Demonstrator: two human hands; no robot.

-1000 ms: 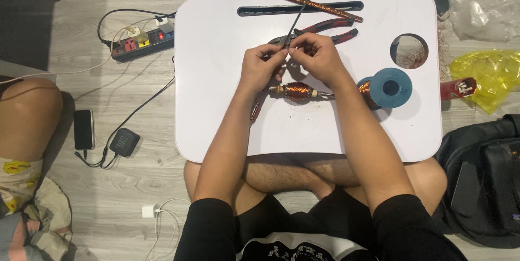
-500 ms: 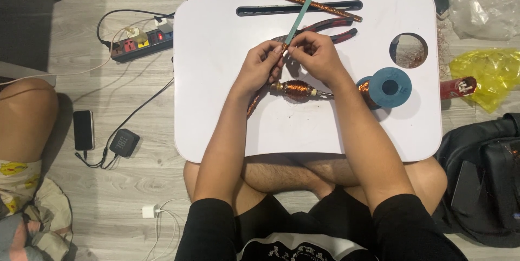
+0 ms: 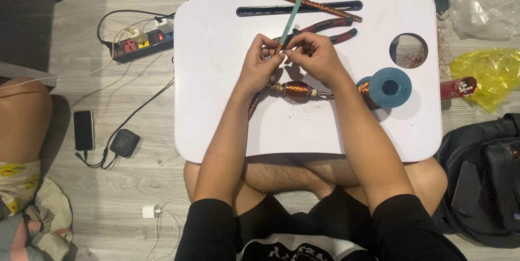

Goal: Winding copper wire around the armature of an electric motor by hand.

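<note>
While both hands meet over the middle of the white counter (image 3: 216, 104), they pinch the near end of a thin teal strip (image 3: 292, 14), which slants up and away toward the far slot (image 3: 300, 8). The left hand (image 3: 259, 66) has its fingers curled shut on the strip's lower end, and the right hand (image 3: 314, 58) closes on the same spot from the right, fingertips touching the left's. Just near of the hands lies a copper-wound spindle (image 3: 298, 90), flat on the counter. Right of it stands a blue spool (image 3: 387, 87) of copper wire, close to the right forearm. Just beyond the hands rest red-handled pliers (image 3: 330, 29), and a long copper-wrapped rod (image 3: 298, 1) crosses the far edge. A round hole (image 3: 408, 50) opens near the right edge. The left half of the counter lies bare, as does the near strip between the forearms. On the floor to the left sit a power strip (image 3: 142, 44), a phone (image 3: 83, 130) and a charger (image 3: 124, 143); a yellow bag (image 3: 487, 74) lies right.
</note>
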